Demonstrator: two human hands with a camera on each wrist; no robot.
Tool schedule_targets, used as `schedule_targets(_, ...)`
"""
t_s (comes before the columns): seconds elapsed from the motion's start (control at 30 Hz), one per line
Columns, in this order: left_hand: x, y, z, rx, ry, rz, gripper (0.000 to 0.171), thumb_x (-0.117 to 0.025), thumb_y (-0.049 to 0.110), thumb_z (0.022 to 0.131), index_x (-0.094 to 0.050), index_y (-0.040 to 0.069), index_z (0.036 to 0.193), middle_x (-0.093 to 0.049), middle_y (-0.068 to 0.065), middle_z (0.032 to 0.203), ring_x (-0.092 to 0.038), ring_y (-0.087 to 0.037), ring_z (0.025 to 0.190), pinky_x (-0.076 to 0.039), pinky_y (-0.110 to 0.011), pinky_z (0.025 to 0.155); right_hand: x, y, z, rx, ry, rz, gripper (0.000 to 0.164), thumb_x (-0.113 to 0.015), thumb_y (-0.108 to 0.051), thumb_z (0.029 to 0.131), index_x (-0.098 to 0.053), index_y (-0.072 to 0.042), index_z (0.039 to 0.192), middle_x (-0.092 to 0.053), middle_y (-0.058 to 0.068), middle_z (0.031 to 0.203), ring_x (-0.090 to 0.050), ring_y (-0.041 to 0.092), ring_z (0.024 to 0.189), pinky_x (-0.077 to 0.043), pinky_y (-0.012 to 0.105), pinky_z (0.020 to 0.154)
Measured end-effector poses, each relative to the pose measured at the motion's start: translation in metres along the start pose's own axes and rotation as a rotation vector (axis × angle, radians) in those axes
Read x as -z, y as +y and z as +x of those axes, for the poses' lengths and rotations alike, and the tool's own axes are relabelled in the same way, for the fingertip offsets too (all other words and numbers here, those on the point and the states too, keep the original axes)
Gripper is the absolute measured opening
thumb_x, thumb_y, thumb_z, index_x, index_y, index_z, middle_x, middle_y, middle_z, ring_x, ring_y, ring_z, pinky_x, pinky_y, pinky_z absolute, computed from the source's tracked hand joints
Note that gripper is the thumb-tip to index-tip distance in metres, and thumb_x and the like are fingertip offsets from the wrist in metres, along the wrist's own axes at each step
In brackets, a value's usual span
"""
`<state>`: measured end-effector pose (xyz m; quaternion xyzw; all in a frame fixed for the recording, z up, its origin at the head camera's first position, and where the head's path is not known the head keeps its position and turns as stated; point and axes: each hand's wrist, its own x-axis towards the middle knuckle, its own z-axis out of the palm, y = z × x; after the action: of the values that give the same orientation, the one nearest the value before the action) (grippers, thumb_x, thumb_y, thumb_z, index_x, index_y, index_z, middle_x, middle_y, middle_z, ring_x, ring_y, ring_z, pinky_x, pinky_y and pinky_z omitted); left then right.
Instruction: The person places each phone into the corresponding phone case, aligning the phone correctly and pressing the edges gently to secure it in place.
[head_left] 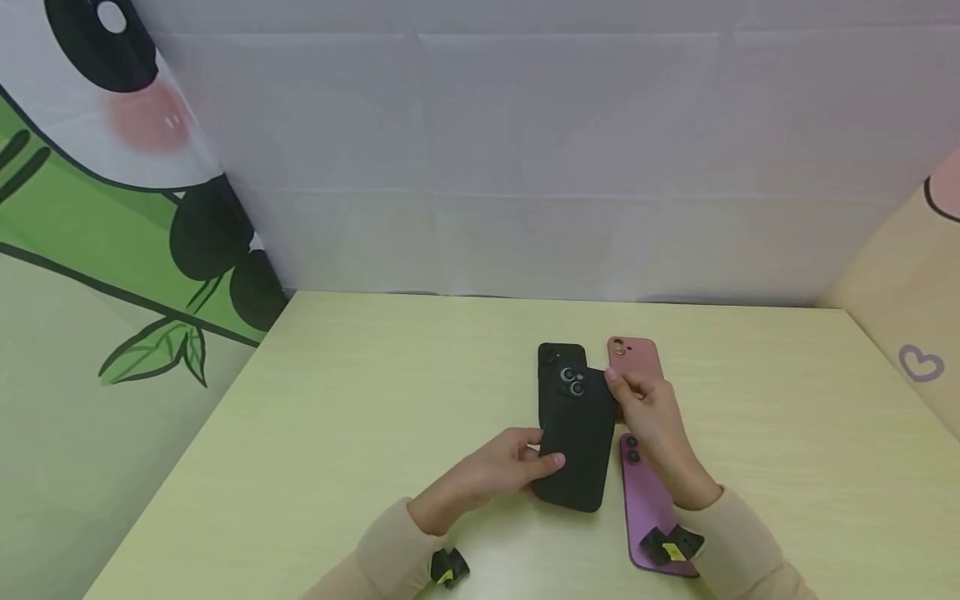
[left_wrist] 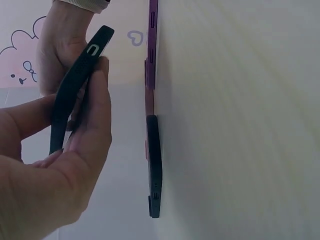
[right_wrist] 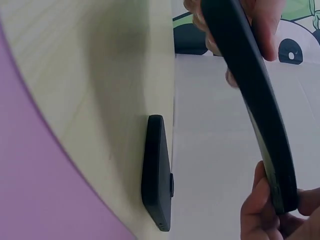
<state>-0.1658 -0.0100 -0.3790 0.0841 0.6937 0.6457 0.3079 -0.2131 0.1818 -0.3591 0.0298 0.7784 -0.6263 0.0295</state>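
Both hands hold a black phone case (head_left: 579, 442) above the table, its back with two ringed camera openings facing up. My left hand (head_left: 501, 468) grips the lower left edge, thumb on the back and fingers underneath. At the upper right corner my right hand (head_left: 658, 427) pinches the case. In the left wrist view the case (left_wrist: 75, 85) looks bowed, and light shows through its port cutout. A black phone (head_left: 550, 387) lies on the table, partly hidden behind the case. Beyond the right hand lies a pink phone (head_left: 637, 358); a purple phone (head_left: 647, 500) is under the right forearm.
The pale wood-patterned table (head_left: 360, 400) spreads to both sides of the hands. A light grey cloth wall (head_left: 525, 167) stands at its far edge. Printed cartoon panels flank the left and right.
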Motion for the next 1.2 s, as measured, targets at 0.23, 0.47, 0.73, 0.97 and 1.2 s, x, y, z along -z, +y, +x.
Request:
schedule_targets(0.23, -0.003, -0.002, 0.002, -0.052, 0.035, -0.029, 0.038, -0.057, 0.001, 0.087, -0.049, -0.003, 0.124, -0.064, -0.027, 0.102, -0.065, -0.032, 0.092, -0.054, -0.036, 0.074, -0.001, 0.002, 0.001, -0.027, 0.035, 0.007, 0.033, -0.051, -0.016, 0.094, -0.062, 0.014, 0.1, -0.062, -0.009, 0.061, -0.06, 0.006, 0.054, -0.051, 0.022, 0.057)
schedule_targets(0.47, -0.006, -0.002, 0.002, -0.051, 0.053, -0.036, 0.038, -0.059, -0.002, 0.085, -0.05, -0.004, 0.122, -0.064, -0.029, 0.099, -0.066, -0.033, 0.088, -0.055, -0.037, 0.072, -0.003, 0.002, -0.001, -0.043, 0.07, -0.005, 0.031, -0.052, -0.014, 0.093, -0.063, 0.015, 0.094, -0.06, -0.01, 0.057, -0.06, 0.007, 0.052, -0.05, 0.021, 0.055)
schedule_targets(0.73, -0.007, -0.005, 0.002, -0.046, 0.052, -0.07, 0.04, -0.06, -0.004, 0.084, -0.051, -0.001, 0.122, -0.065, -0.028, 0.098, -0.066, -0.034, 0.088, -0.055, -0.039, 0.072, -0.005, 0.004, -0.002, -0.047, 0.086, -0.007, 0.031, -0.052, -0.013, 0.093, -0.064, 0.016, 0.092, -0.059, -0.009, 0.055, -0.059, 0.009, 0.051, -0.049, 0.022, 0.054)
schedule_targets(0.97, -0.003, -0.01, 0.0, -0.027, 0.149, -0.03, 0.041, -0.064, -0.003, 0.081, -0.053, -0.001, 0.12, -0.067, -0.025, 0.091, -0.068, -0.031, 0.084, -0.055, -0.036, 0.071, -0.008, 0.008, -0.001, -0.05, 0.022, 0.019, 0.036, -0.057, -0.023, 0.09, -0.063, 0.011, 0.101, -0.062, -0.008, 0.063, -0.062, 0.009, 0.058, -0.052, 0.023, 0.061)
schedule_targets(1.2, 0.002, -0.011, -0.002, -0.03, 0.162, -0.029, 0.038, -0.064, -0.002, 0.081, -0.054, -0.003, 0.117, -0.067, -0.025, 0.09, -0.068, -0.03, 0.082, -0.055, -0.035, 0.071, -0.01, 0.013, -0.003, -0.069, -0.045, 0.077, 0.042, -0.06, -0.029, 0.088, -0.061, 0.009, 0.106, -0.064, -0.009, 0.066, -0.064, 0.009, 0.063, -0.052, 0.023, 0.067)
